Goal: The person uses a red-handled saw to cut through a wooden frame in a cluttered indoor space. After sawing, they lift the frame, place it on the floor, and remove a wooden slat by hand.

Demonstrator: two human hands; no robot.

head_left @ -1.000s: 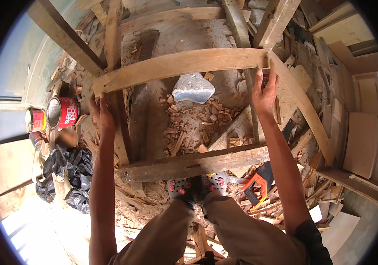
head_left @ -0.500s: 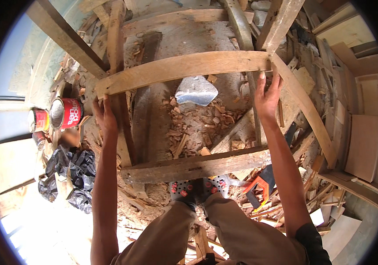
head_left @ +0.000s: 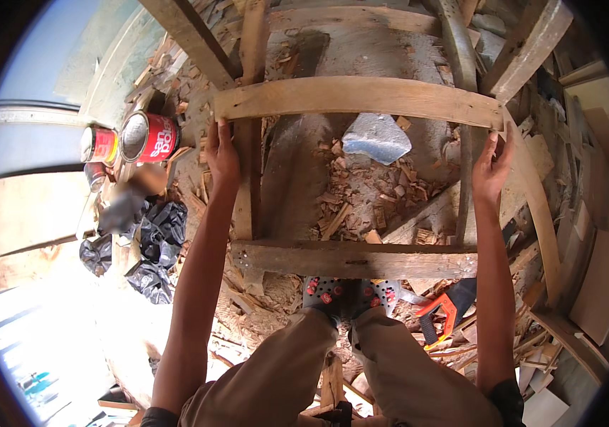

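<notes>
A brown wooden slat (head_left: 361,97) lies crosswise over a rough timber frame, its ends near two upright posts. At its left end is my left hand (head_left: 223,158), its fingertips against the near edge and corner. My right hand (head_left: 491,169) pinches the right end, thumb on the near edge and fingers along the outer corner. Both hands hold the slat between them; some fingertips are hidden behind it. Nearer to me, a thicker timber beam (head_left: 354,260) runs across the frame, just in front of my feet.
An orange-handled saw (head_left: 447,317) lies right of my feet. A grey-blue stone block (head_left: 377,139) sits among wood chips inside the frame. At left stand a red paint can (head_left: 149,136), a smaller can (head_left: 99,144) and black plastic bags (head_left: 162,231). Boards (head_left: 607,285) lean at right.
The view has shifted, so the frame and hands appear farther right. Both hands stay at the slat's ends; the right fingers, spread before, are closer together on its corner.
</notes>
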